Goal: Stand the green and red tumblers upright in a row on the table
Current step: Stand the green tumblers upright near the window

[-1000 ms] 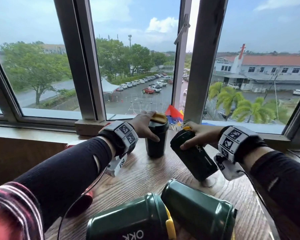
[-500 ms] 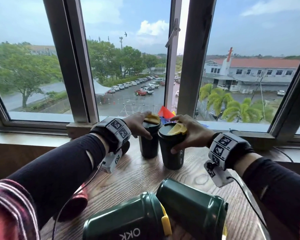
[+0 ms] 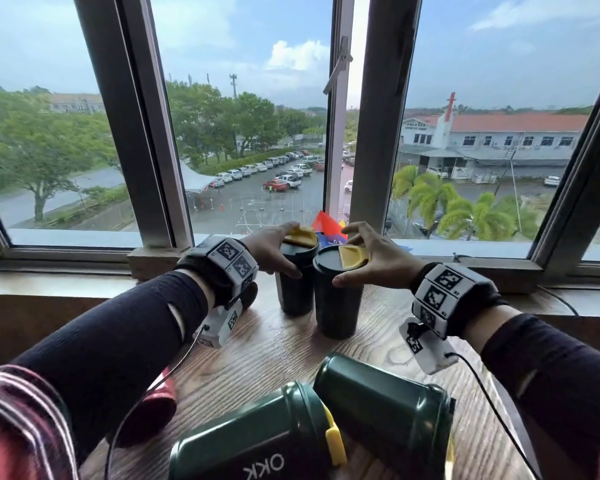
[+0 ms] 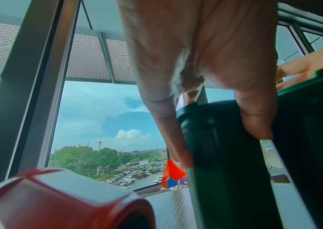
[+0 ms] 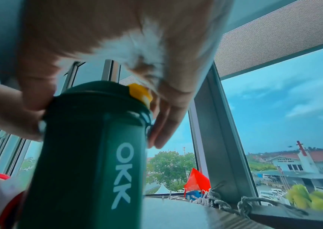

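Note:
Two green tumblers with yellow lid tabs stand upright side by side near the window. My left hand [image 3: 293, 249] grips the top of the left tumbler [image 3: 294, 292], thumb and fingers hanging down round its lid in the left wrist view [image 4: 221, 148]. My right hand [image 3: 343, 256] grips the lid of the right tumbler [image 3: 336, 313], which shows "OKK" lettering [image 5: 90, 170]. Another two green tumblers lie on their sides at the front, one on the left [image 3: 257, 441] and one on the right [image 3: 385, 410]. A red tumbler [image 3: 153, 410] lies under my left forearm, and another red tumbler [image 4: 58, 201] lies by my left wrist.
The wooden table [image 3: 257, 348] ends at a window sill [image 3: 84, 271] with metal frames behind. Small coloured flags [image 3: 328, 225] stand on the sill just behind the upright tumblers. Cables run from both wrist cameras across the table.
My right hand has tipped its green tumbler from a slant to upright and set it beside the left one. My left hand has stayed on its tumbler's lid.

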